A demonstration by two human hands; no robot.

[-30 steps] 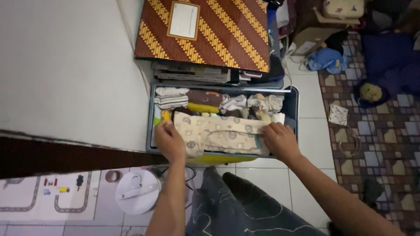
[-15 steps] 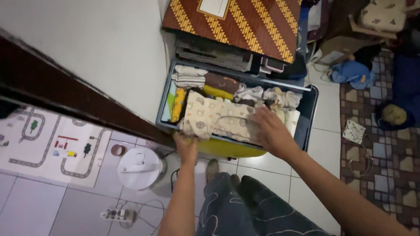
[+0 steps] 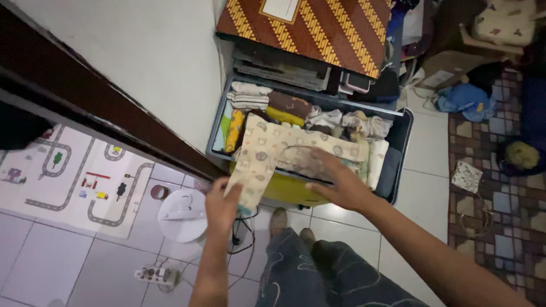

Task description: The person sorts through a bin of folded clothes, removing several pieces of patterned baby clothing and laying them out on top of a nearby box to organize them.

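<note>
Cream printed baby garment [image 3: 284, 153] draped over front edge of open grey drawer [image 3: 398, 136], pinched at hanging corner by left hand [image 3: 222, 204], pressed flat under spread right hand [image 3: 338, 182]. Beyond: one brown-and-gold striped box [image 3: 318, 28] with pale rectangular label [image 3: 278, 8] on top; one white round fan [image 3: 183, 215] on floor.

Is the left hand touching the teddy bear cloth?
Touching. The head view shows the left hand pinching the hanging corner of the cream printed cloth, its fingers wrapped over the fabric's lower edge in front of the open drawer.
</note>
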